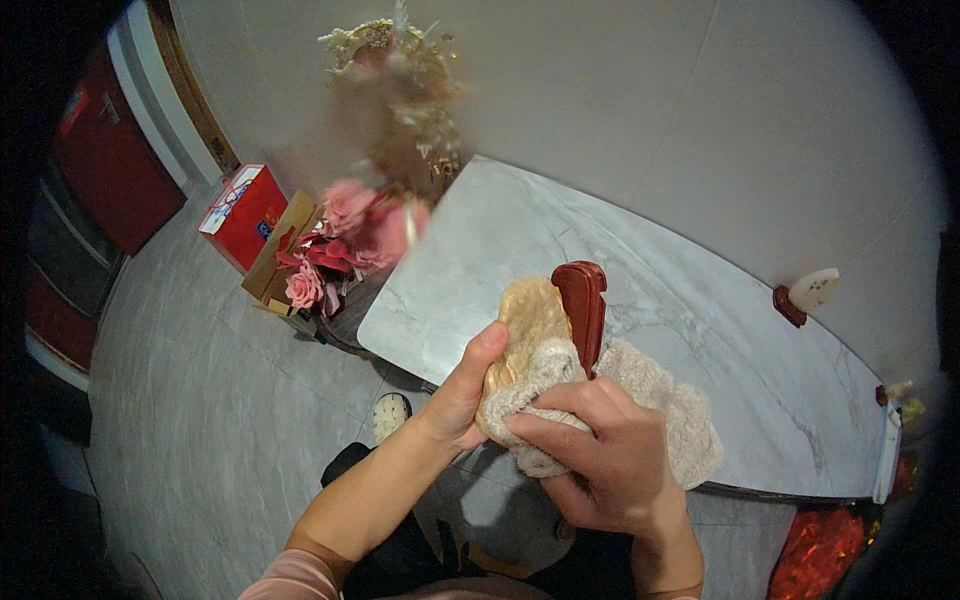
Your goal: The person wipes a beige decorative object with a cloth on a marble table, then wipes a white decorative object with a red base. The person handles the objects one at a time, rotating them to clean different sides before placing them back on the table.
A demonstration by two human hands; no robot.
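My left hand (463,390) grips the side of a flat, yellowish carved stone piece (534,311), its thumb on the front edge. A beige fluffy cloth (559,367) is pinched in my right hand (611,450) and pressed against the lower part of the stone. Part of the stone is hidden under the cloth and fingers. Just beyond it, a reddish-brown wooden stand (582,311) rests on the white marble-patterned tabletop (652,281). More beige cloth (671,412) lies on the table to the right of the stand, partly behind my right hand.
A white oval ornament (814,289) on a dark red base stands by the wall. Pink artificial roses (304,285), a cardboard box (270,266) and a red gift bag (247,214) are left of the table. Red shiny wrapping (817,551) sits lower right.
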